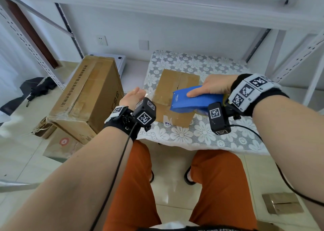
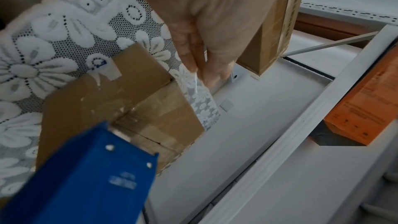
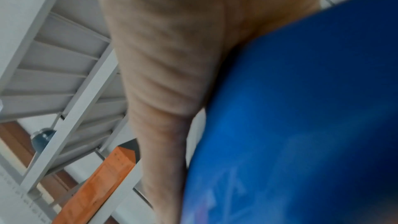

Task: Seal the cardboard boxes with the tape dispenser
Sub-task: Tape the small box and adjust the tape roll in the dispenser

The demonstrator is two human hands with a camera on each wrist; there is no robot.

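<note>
A small cardboard box (image 1: 175, 92) (image 2: 120, 101) lies on a lace-covered table (image 1: 201, 134) (image 2: 43, 43); shiny clear tape covers part of its top seam. My right hand (image 1: 208, 89) (image 3: 168, 74) grips a blue tape dispenser (image 1: 194, 100) (image 2: 86, 176) (image 3: 301, 125) over the box's near right part, index finger stretched along its top. My left hand (image 1: 135, 94) (image 2: 204, 67) hovers off the box's left edge, thumb and fingers pinching what looks like the end of a clear tape strip (image 1: 149, 94). The dispenser's underside is hidden.
A large cardboard box (image 1: 87, 97) leans on smaller boxes (image 1: 61, 143) on the floor to the left. White rack uprights (image 1: 31, 46) flank the table, and a shelf above carries an orange box (image 2: 366, 108). My knees (image 1: 136, 178) are under the table's front edge.
</note>
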